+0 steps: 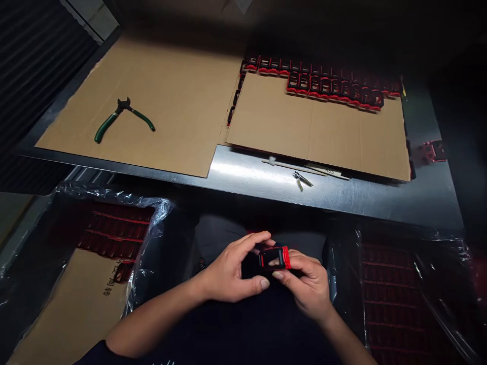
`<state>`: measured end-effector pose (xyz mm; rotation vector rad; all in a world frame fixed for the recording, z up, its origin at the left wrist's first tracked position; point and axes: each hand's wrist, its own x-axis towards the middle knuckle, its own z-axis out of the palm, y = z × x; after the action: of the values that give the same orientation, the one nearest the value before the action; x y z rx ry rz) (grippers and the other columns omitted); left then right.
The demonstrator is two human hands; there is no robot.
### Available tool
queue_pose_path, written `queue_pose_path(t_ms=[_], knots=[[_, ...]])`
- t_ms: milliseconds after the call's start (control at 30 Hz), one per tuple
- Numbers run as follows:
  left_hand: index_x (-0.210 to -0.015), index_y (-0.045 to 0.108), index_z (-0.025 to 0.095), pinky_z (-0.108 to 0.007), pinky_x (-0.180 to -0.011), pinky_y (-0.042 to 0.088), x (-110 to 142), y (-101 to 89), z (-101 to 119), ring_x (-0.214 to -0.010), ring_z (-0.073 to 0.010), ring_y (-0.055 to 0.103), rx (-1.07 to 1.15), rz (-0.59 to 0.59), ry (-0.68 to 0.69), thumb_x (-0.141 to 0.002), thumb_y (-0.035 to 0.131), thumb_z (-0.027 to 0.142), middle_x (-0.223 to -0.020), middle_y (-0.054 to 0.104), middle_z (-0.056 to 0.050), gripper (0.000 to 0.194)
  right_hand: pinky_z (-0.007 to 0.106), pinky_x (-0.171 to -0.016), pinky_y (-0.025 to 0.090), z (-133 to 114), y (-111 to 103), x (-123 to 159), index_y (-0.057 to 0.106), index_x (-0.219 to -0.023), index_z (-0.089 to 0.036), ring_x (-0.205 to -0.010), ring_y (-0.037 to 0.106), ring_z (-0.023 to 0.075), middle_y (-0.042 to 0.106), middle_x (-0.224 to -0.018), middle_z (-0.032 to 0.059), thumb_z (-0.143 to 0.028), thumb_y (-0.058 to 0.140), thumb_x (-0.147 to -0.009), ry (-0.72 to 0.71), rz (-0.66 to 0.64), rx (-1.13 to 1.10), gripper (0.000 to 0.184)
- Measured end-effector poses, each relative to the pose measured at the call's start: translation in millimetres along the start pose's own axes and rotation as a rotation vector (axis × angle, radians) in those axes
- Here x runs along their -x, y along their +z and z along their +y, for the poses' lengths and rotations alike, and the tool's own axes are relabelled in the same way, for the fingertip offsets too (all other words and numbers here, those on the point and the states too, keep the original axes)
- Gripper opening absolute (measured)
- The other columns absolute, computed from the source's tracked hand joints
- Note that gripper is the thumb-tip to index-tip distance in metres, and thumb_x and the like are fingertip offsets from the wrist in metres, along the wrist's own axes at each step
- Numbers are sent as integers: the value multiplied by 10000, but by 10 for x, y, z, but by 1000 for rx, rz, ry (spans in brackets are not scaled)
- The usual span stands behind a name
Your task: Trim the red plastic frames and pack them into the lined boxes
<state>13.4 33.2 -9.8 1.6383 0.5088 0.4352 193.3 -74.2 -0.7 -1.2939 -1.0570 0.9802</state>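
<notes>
Right now your left hand (228, 274) and right hand (308, 284) share one small red-and-black part (274, 257), held low over your lap, just below the edge of the surface (342, 195). Both grips are closed on it, fingertips at its ends. Judging by that hold, keep the thumbs off the open middle, support both ends evenly, and tilt it toward the light before pressing anything.

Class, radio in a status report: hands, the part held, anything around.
Left hand and right hand both grip red-and-black clip over lap. Green pliers lie untouched on cardboard. Nothing blocks hands.
</notes>
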Motion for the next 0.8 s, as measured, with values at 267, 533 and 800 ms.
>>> queue_pose_path(t_ms=[267,533,800], knots=[[-1325,552,195,-423,-891,606,-46,-8,187,-999,-253,694,90,35,-277,-667,863,488,-1242,657,-113,784,341,-614,584,8,-79,-65,760,-1141,-300,-741,739,224,808,-953,72,-106,688,-873,-448,-52,569,339],[-1353,509,223,-480,-1081,500,-24,29,116,-1236,-300,611,-40,72,-85,-682,843,238,-1339,621,-127,750,379,-719,633,46,-54,-63,726,-1200,-303,-883,752,238,787,-1073,89,-33,668,-853,-423,22,525,443],[-1408,457,248,-489,-1112,486,-9,32,98,-1313,-302,570,-72,67,47,-726,776,125,-1415,579,-135,764,336,-803,619,49,-3,41,750,-1046,-290,-882,749,205,777,-965,33,-157,683,-896,81,161,191,212]])
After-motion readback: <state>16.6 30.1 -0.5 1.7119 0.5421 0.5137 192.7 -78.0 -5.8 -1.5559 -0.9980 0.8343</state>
